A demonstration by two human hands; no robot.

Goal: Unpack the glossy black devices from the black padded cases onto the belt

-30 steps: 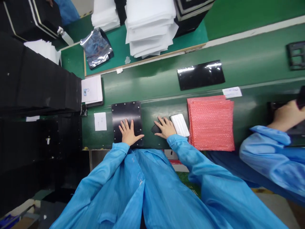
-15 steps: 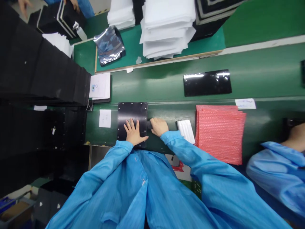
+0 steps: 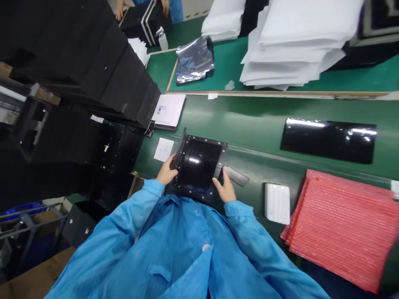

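A black panel with a glossy dark screen and a studded frame (image 3: 201, 162) is between my two hands at the bench's near edge, close to my body. My left hand (image 3: 166, 171) grips its left side, where a thin black flap (image 3: 180, 151) stands up along the edge. On the opposite side my right hand (image 3: 226, 187) pinches the frame, thumb on top, its other fingers partly hidden. A flat grey strip (image 3: 237, 176) sticks out rightward beside my right fingers; whether it is attached to the panel I cannot tell.
To the right lie a white ridged block (image 3: 277, 203), a stack of pink bubble bags (image 3: 346, 228) and a glossy black panel (image 3: 328, 140). Stacked black cases (image 3: 102, 62) stand at left. White sheets (image 3: 296, 45) and a silvery bag (image 3: 195, 60) lie behind. Another person's hands (image 3: 121, 8) touch a case.
My left hand has gone from lying spread on the black plate to gripping its left side. A dark screen now shows, the right hand holds the frame, and the view has turned left.
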